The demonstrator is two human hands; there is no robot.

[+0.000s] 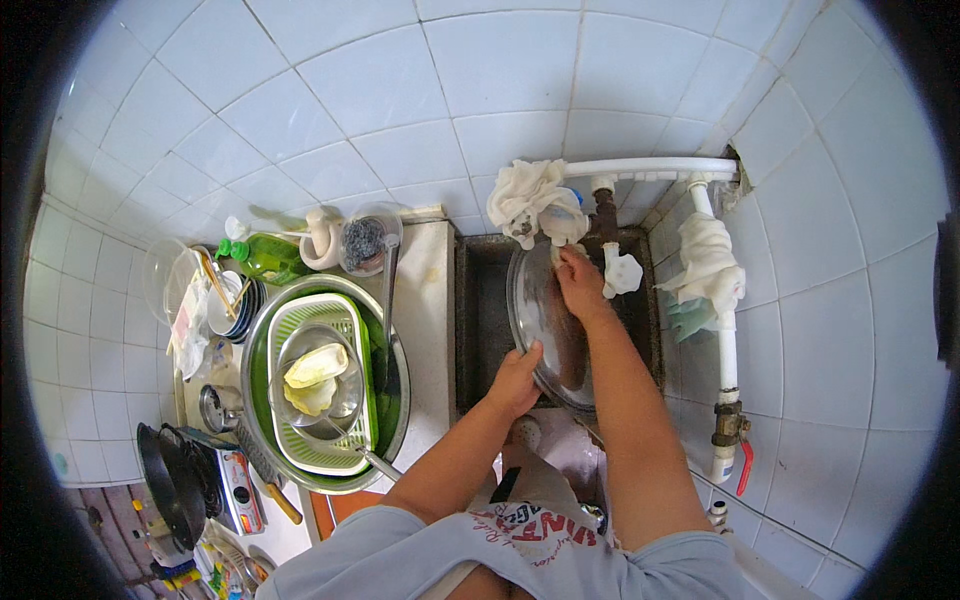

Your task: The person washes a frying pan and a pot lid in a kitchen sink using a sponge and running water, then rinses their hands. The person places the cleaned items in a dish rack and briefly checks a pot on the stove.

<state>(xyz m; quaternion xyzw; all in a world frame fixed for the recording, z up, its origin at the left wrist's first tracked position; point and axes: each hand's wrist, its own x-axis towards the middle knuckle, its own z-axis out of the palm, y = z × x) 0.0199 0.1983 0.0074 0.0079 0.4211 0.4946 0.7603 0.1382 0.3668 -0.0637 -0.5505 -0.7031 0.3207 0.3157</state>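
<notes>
A large round shiny vessel or lid, apparently metal, is tilted on edge over the dark stone sink. My left hand grips its near left rim with the thumb on top. At its far end my right hand rests against the surface, fingers curled. Something pale shows at those fingertips; whether it is a cloth or a sponge, I cannot tell. Close by my right hand is a tap with a white handle. Cloth bundles are wrapped around the pipe just beyond the vessel.
On the left counter, a steel basin holds a white-green basket and a strainer with pale leaves. A kitchen knife, gas stove and black wok sit further left. A white pipe with a red-handled valve runs down the right.
</notes>
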